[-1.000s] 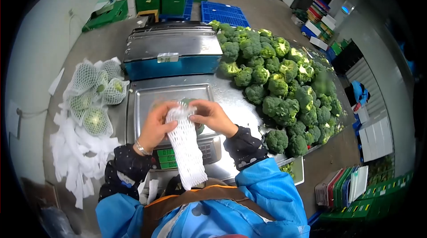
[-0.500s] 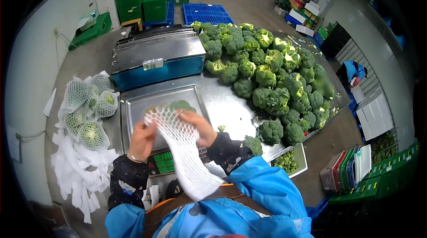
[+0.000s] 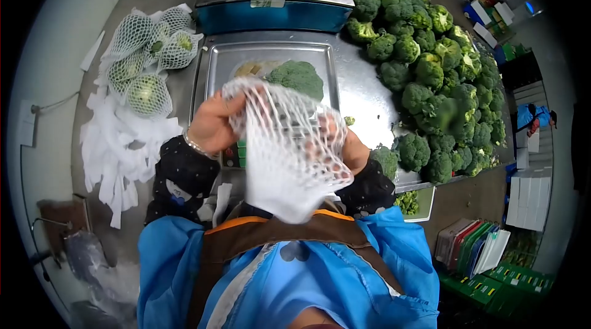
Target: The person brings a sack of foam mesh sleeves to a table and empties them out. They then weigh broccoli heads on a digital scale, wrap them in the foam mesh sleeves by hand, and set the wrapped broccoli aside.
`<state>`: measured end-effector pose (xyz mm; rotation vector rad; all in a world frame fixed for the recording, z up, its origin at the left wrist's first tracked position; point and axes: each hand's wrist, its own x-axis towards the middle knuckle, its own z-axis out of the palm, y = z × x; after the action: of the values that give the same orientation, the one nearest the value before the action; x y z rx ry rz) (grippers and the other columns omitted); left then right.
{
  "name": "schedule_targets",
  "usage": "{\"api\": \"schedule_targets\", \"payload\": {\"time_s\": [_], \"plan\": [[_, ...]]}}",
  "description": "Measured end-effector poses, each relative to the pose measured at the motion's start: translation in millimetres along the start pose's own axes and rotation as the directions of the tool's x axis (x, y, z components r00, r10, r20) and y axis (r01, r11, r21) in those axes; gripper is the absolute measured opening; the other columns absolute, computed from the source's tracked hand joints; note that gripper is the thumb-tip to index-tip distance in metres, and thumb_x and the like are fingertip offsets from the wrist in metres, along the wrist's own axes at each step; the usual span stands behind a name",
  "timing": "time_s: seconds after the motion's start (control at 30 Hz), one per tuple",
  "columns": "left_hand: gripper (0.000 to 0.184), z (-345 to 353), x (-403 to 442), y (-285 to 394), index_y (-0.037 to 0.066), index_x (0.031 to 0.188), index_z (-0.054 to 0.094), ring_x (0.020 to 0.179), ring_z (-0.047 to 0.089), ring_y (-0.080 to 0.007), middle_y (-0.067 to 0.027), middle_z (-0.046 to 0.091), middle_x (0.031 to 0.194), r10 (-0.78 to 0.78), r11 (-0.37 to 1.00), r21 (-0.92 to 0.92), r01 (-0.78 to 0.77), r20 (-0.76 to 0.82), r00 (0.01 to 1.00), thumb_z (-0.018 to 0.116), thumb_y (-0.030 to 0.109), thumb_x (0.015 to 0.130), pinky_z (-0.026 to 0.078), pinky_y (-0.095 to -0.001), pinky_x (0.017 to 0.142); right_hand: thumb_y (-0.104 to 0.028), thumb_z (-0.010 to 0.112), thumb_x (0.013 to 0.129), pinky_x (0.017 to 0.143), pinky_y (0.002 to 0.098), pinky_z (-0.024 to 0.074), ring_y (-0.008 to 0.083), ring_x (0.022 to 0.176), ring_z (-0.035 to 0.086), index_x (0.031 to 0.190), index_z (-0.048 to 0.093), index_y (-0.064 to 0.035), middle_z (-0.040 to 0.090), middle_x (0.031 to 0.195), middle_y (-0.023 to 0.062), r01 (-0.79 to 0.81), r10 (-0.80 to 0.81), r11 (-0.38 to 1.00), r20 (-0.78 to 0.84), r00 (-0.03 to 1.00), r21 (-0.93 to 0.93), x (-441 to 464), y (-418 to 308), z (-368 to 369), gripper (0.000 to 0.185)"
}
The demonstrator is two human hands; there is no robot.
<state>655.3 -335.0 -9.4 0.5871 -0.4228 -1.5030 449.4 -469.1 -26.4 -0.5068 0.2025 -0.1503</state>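
Observation:
A white foam net sleeve is stretched wide between my two hands. My left hand grips its upper left edge, thumb and fingers closed on the mesh. On the right side my right hand is closed on the sleeve, its fingers partly seen through the mesh. Just beyond the sleeve, a broccoli head lies on the steel scale tray. At the left are several netted broccoli heads and a heap of white empty sleeves.
A large pile of broccoli covers the right of the table. Behind the scale stands a steel and blue box. Stacked trays and green crates are at the lower right. A co-worker in blue is at the far right.
The sleeve has been spread from a narrow tube to a wide opening, and my hands have moved apart. The view has tilted down, and the broccoli on the tray shows more fully.

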Motion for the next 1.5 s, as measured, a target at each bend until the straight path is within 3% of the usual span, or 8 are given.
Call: {"api": "schedule_targets", "payload": {"time_s": [0.27, 0.6, 0.83, 0.97, 1.13, 1.17, 1.4, 1.5], "plan": [[0.043, -85, 34, -28, 0.002, 0.117, 0.045, 0.082, 0.060, -0.0139, -0.0091, 0.062, 0.094, 0.355, 0.648, 0.760, 0.047, -0.356, 0.864, 0.049, 0.000, 0.073, 0.048, -0.0254, 0.073, 0.003, 0.059, 0.072, 0.062, 0.0295, 0.0446, 0.0173, 0.068, 0.054, 0.106, 0.043, 0.0013, 0.057, 0.085, 0.0145, -0.100, -0.723, 0.037, -0.096, 0.684, -0.994, 11, 51, -83, 0.038], [0.021, -130, 138, -15, 0.003, 0.088, 0.060, 0.083, 0.057, -0.0351, -0.0213, 0.060, 0.087, 0.182, -0.543, 0.823, 0.165, -0.077, 0.980, 0.046, 0.018, 0.082, 0.044, -0.0388, 0.072, -0.012, 0.050, 0.085, 0.085, 0.0346, 0.0412, 0.0315, 0.098, 0.056, 0.118, 0.048, 0.0022, 0.058, 0.105, 0.0197, 0.121, -0.582, 0.601, -0.328, 0.744, -0.790, 53, 32, -123, 0.036], [0.029, 0, 27, 30, -0.002, 0.086, 0.059, 0.069, 0.059, -0.0244, -0.0136, 0.060, 0.080, 0.316, -0.038, 0.999, -0.016, 0.027, 0.948, 0.050, 0.025, 0.086, 0.046, -0.0314, 0.064, -0.006, 0.052, 0.085, 0.061, 0.0213, 0.0458, 0.0081, 0.069, 0.057, 0.103, 0.058, 0.0056, 0.062, 0.083, 0.0051, -0.028, -0.228, 0.875, -0.461, 0.858, -0.484, -24, 23, -3, 0.023], [0.039, -47, 13, -26, 0.000, 0.104, 0.054, 0.082, 0.058, -0.0196, -0.0077, 0.059, 0.096, -0.004, 0.968, 0.249, 0.030, -0.104, 0.995, 0.043, 0.035, 0.091, 0.047, -0.0288, 0.079, -0.006, 0.057, 0.083, 0.058, 0.0221, 0.0440, 0.0054, 0.066, 0.054, 0.098, 0.060, 0.0060, 0.062, 0.074, 0.0025, -0.229, -0.090, 0.718, -0.414, 0.906, -0.657, -33, 26, 17, 0.020], [0.039, -48, -29, -67, -0.005, 0.121, 0.045, 0.101, 0.058, -0.0188, -0.0154, 0.056, 0.114, -0.232, 0.916, -0.349, 0.198, -0.060, 0.971, 0.043, 0.021, 0.092, 0.047, -0.0285, 0.089, -0.018, 0.053, 0.088, 0.057, 0.0267, 0.0460, 0.0099, 0.063, 0.057, 0.083, 0.061, 0.0050, 0.062, 0.072, 0.0065, -0.034, -0.250, 0.478, -0.174, 0.952, -0.878, -53, 26, 4, 0.025], [0.035, -44, -36, -64, -0.005, 0.122, 0.046, 0.098, 0.059, -0.0180, -0.0158, 0.058, 0.110, 0.045, 0.867, 0.498, 0.013, -0.105, 0.993, 0.046, 0.012, 0.090, 0.049, -0.0280, 0.085, -0.023, 0.048, 0.091, 0.063, 0.0296, 0.0489, 0.0140, 0.070, 0.060, 0.092, 0.058, 0.0053, 0.063, 0.081, 0.0099, 0.002, -0.300, 0.720, -0.308, 0.903, -0.694, -47, 25, 8, 0.030], [0.033, -52, -36, -102, 0.003, 0.115, 0.052, 0.097, 0.058, -0.0206, -0.0106, 0.059, 0.109, 0.152, 0.932, -0.277, -0.233, -0.283, 0.947, 0.047, 0.023, 0.089, 0.048, -0.0344, 0.087, -0.051, 0.045, 0.087, 0.101, 0.0443, 0.0344, 0.0273, 0.117, 0.046, 0.132, 0.035, -0.0025, 0.045, 0.129, 0.0144, -0.155, 0.173, 0.857, 0.010, 0.985, 0.491, -28, 68, -55, 0.067], [0.040, -77, -28, -115, 0.007, 0.125, 0.042, 0.112, 0.048, -0.0219, -0.0083, 0.048, 0.125, 0.431, 0.411, 0.883, -0.226, 0.030, 0.902, 0.038, 0.030, 0.093, 0.040, -0.0348, 0.097, -0.032, 0.066, 0.079, 0.106, 0.0465, 0.0259, 0.0272, 0.123, 0.038, 0.137, 0.026, -0.0040, 0.038, 0.135, 0.0140, -0.104, 0.049, 0.959, 0.204, 0.978, 0.265, -25, 74, -37, 0.075]]}}
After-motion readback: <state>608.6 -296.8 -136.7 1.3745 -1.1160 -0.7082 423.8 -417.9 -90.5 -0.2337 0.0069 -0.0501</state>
